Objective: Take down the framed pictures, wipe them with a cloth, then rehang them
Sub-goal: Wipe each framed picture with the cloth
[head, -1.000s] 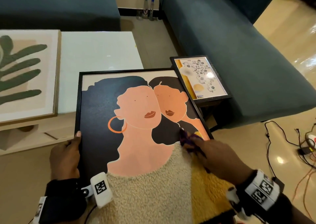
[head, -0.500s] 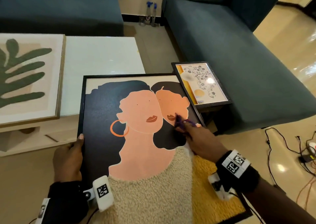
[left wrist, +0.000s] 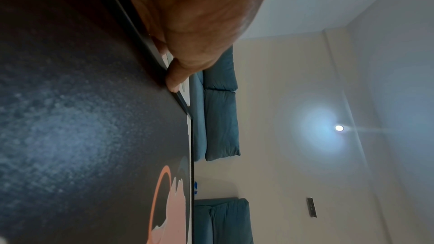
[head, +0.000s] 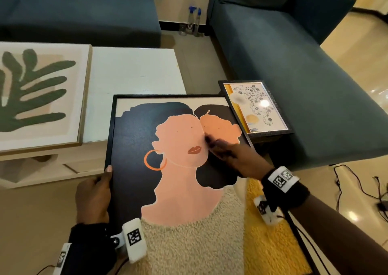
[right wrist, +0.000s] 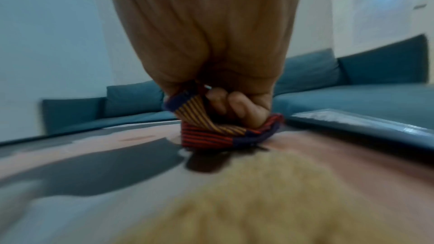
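A large black-framed picture [head: 134, 148] of two faces lies tilted in front of me. My left hand [head: 94, 195] grips its left edge, thumb on the front rim, as the left wrist view shows with the same hand [left wrist: 187, 31] on the frame [left wrist: 140, 44]. My right hand [head: 235, 159] holds a bunched striped cloth [right wrist: 211, 133] and presses it on the glass near the two faces. In the head view only a dark tip of the cloth [head: 207, 139] shows beyond the fingers.
A leaf picture in a wooden frame [head: 83, 98] lies on the white coffee table [head: 134, 73]. A small floral picture [head: 256, 106] rests against the blue sofa [head: 294, 54]. Spray bottles [head: 194, 20] stand by the wall. Cables [head: 357, 188] lie on the floor at right.
My right hand has slid the cloth up and to the left across the glass, from the lower right part to the faces. The left hand keeps its grip.
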